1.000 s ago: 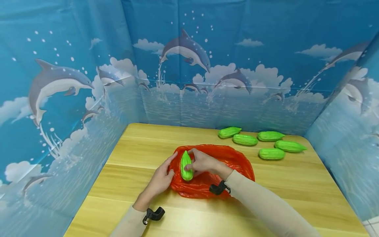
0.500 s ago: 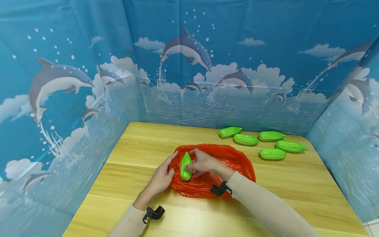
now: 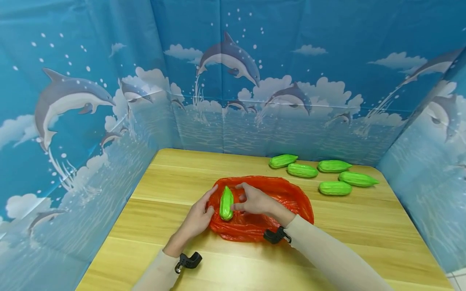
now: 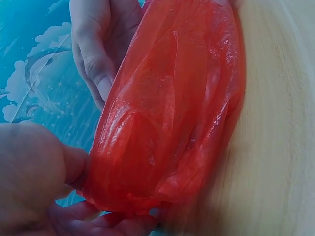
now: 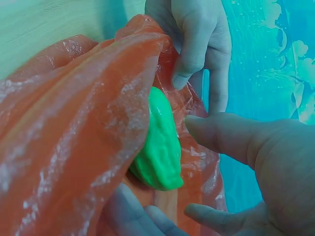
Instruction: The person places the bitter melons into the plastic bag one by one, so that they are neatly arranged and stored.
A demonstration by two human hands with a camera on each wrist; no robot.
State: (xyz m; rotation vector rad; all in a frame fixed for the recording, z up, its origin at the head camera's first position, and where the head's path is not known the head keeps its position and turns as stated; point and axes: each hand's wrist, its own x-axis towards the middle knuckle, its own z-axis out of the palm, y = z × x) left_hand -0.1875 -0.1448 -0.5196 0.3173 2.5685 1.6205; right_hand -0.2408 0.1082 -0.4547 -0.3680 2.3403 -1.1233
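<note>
A green ridged vegetable (image 3: 226, 204) lies inside the left part of a red plastic bag (image 3: 291, 200), its pointed end away from me. My left hand (image 3: 196, 218) grips the bag's left edge, thumb inside and fingers outside; the left wrist view shows this hand (image 4: 34, 172) at the bag's folded end (image 4: 128, 187). Just right of the vegetable is my right hand (image 3: 256, 201), fingers spread and loosely bent. In the right wrist view a gap shows between that hand's thumb (image 5: 221, 132) and the vegetable (image 5: 162, 142); bag film partly hides its other fingers.
Several more green vegetables (image 3: 335, 188) lie at the back right of the wooden table (image 3: 164, 173). Behind and beside the table hang blue sheets (image 3: 196, 129) printed with dolphins. A black band (image 3: 189, 260) is on each wrist.
My right hand has let go of the green vegetable and moved slightly right. The vegetable rests a little farther left in the bag. My left hand has stayed at the bag's edge.
</note>
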